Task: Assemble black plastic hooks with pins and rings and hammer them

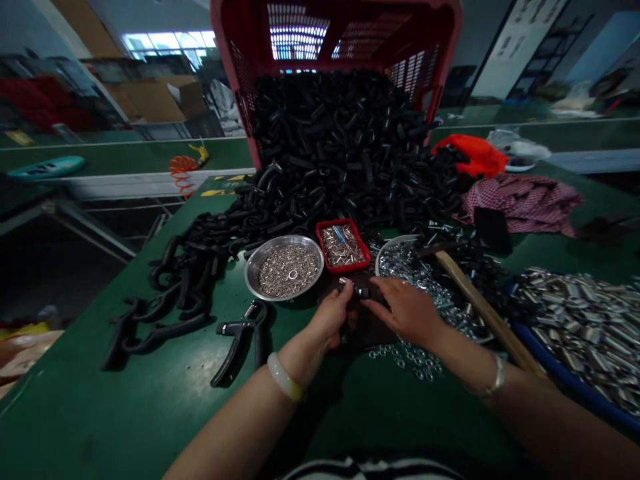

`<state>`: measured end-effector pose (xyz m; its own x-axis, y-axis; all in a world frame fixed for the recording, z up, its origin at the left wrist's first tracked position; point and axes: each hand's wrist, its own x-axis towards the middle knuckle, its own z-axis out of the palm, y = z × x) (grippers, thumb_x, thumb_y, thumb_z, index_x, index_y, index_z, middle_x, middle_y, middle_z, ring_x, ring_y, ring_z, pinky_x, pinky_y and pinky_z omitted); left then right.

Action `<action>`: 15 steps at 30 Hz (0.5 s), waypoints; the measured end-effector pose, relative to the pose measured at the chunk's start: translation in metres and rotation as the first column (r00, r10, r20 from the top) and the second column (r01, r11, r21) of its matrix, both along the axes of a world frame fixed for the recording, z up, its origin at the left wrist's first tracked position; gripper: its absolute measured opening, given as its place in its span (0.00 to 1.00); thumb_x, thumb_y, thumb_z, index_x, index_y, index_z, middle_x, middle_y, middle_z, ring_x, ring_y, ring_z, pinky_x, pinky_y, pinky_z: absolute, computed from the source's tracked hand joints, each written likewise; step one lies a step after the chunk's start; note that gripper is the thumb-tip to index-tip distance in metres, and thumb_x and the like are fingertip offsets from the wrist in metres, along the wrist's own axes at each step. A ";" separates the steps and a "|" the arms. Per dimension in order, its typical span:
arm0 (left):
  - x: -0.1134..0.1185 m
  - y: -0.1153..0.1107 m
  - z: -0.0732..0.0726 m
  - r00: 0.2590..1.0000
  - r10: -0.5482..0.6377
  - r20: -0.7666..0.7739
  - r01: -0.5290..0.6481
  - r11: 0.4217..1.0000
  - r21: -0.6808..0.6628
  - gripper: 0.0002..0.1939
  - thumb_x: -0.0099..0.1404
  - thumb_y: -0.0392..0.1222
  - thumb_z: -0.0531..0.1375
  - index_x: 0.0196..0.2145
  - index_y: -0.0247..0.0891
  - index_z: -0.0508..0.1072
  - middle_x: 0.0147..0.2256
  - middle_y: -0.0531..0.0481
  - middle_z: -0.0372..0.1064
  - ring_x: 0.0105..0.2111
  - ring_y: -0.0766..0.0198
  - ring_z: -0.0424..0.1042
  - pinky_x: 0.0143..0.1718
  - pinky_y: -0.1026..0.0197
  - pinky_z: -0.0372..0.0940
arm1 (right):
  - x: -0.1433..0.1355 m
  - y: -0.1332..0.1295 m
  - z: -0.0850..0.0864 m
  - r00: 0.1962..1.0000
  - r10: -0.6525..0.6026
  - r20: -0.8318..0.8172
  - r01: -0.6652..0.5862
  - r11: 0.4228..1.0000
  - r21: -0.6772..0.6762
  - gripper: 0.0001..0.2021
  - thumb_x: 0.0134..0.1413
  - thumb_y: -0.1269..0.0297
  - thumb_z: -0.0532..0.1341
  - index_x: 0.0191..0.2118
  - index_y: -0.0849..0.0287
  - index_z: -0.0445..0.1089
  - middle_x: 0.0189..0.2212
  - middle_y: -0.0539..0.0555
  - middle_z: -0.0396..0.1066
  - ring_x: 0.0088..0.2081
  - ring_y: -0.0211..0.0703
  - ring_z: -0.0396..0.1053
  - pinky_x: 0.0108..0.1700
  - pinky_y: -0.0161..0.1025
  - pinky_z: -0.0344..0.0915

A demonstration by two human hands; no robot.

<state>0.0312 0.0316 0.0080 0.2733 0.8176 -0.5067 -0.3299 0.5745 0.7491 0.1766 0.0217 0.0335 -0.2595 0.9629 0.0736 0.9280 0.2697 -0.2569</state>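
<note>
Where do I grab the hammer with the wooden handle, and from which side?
Probably mid-handle on the hammer, from above: that stretch is long, slim and uncovered, while its head lies among small metal bits and the right forearm crowds its near end.

A workshop: green workbench (125, 413), red crate (231, 53) of black parts (340, 147) (heaps of them), hammer (481, 311).

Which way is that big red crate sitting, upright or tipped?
Tipped: the red crate opens towards the camera, and black parts spill from it onto the green table.
</note>
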 end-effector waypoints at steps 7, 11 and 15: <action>-0.001 -0.001 0.001 1.000 -0.017 -0.021 0.017 1.000 0.005 0.19 0.56 0.56 0.58 0.31 0.37 0.62 0.21 0.58 0.59 0.11 0.78 0.54 0.12 0.73 0.49 | -0.002 -0.003 0.000 0.999 -0.015 -0.034 0.014 1.000 -0.015 0.26 0.59 0.48 0.40 0.34 0.60 0.70 0.33 0.59 0.72 0.35 0.45 0.69 0.34 0.38 0.60; -0.001 -0.001 0.001 0.999 -0.039 -0.027 0.039 0.999 -0.009 0.19 0.55 0.56 0.58 0.30 0.36 0.63 0.22 0.56 0.61 0.11 0.78 0.54 0.11 0.72 0.48 | -0.002 -0.003 0.003 0.996 -0.010 -0.093 -0.008 0.982 -0.191 0.32 0.61 0.51 0.33 0.27 0.60 0.69 0.23 0.56 0.71 0.28 0.41 0.69 0.30 0.37 0.59; -0.001 -0.001 0.000 0.999 -0.037 -0.016 0.037 0.999 -0.009 0.20 0.53 0.58 0.59 0.30 0.37 0.63 0.19 0.58 0.59 0.11 0.77 0.53 0.13 0.72 0.48 | -0.005 -0.006 0.000 0.992 -0.037 -0.117 0.036 0.999 -0.011 0.27 0.57 0.45 0.41 0.32 0.60 0.68 0.31 0.59 0.71 0.34 0.45 0.68 0.32 0.38 0.60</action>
<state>0.0304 0.0308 0.0085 0.2951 0.8026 -0.5185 -0.2958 0.5927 0.7491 0.1718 0.0162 0.0332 -0.2144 0.9723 0.0931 0.9007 0.2337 -0.3663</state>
